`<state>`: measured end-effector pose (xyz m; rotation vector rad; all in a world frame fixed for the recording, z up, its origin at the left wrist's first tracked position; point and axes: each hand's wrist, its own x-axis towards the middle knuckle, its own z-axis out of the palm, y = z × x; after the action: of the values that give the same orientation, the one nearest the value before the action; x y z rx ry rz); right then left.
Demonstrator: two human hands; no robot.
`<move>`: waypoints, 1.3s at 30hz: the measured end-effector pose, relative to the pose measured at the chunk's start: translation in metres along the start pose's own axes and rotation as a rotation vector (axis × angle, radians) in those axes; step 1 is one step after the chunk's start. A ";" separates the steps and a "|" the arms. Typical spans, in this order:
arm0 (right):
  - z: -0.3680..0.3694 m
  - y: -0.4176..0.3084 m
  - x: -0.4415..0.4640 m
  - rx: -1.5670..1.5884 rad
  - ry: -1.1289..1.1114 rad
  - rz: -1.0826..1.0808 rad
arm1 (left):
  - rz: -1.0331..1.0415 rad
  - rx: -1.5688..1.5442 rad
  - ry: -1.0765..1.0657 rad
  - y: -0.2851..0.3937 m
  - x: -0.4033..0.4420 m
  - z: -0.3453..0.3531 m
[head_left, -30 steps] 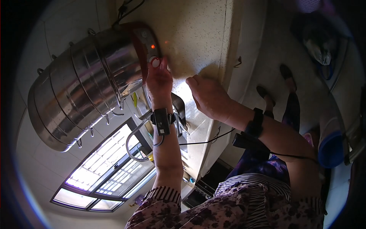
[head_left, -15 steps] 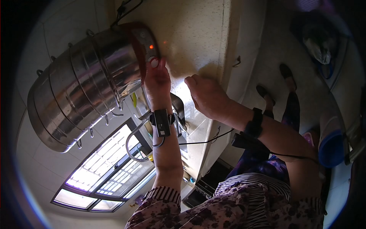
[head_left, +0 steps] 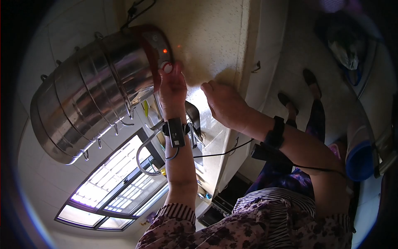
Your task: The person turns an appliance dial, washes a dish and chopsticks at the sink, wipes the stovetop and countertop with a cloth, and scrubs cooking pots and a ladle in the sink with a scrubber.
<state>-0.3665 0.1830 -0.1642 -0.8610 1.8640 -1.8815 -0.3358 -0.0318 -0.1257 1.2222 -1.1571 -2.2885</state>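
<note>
My left hand [head_left: 172, 89] reaches to the round, red-rimmed knob [head_left: 167, 67] on the red base [head_left: 151, 39] of a large steel steamer [head_left: 89, 93]. Its fingers are closed around the knob's edge. An orange light glows beside the knob. My right hand [head_left: 226, 103] is closed over the pale speckled counter [head_left: 211, 35], to the right of my left hand and apart from it. Its thumb and fingers are pressed together, and what they hold, if anything, is hidden. A bright patch of light lies on the counter beside it.
Black cables [head_left: 133, 12] run behind the steamer's base. A curved metal tap [head_left: 143, 159] stands near the barred window [head_left: 114, 182]. A blue container [head_left: 360, 162] and a bag [head_left: 348, 52] are on the right. A dark appliance [head_left: 222, 203] lies below the counter.
</note>
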 end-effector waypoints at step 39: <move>0.051 0.029 0.020 0.131 -0.241 0.275 | -0.192 0.351 -0.021 -0.032 -0.299 -0.092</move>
<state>-0.3538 0.1295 -0.1922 -0.7123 1.6037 -1.6332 -0.0818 0.1150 -0.0129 1.4929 -1.5613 -2.3014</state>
